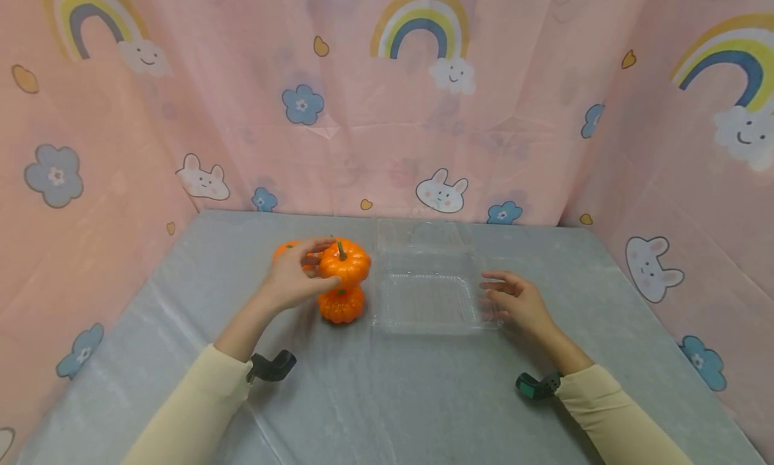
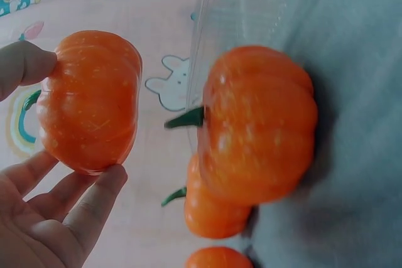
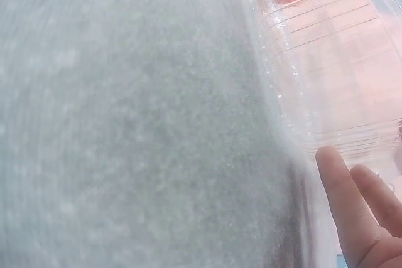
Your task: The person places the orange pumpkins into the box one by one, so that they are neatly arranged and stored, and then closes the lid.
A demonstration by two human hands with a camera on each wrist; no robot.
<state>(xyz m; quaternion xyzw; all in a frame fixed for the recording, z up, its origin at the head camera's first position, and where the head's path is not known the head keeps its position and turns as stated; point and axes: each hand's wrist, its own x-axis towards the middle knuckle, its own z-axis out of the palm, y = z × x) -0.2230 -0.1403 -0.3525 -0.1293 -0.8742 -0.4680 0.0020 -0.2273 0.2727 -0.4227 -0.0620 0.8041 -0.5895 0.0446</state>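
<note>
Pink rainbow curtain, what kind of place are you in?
Probably a curtained-off tabletop booth, maybe for recording: the pink curtain borders three sides of the gray table, and dark wrist cameras are being worn.

Cream sleeves (image 1: 187,404), 2 black cameras (image 1: 275,366)

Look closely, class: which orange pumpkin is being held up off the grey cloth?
The pumpkin in the person's left hand; it alone is lifted, while the other pumpkins sit on the grey cloth.
</note>
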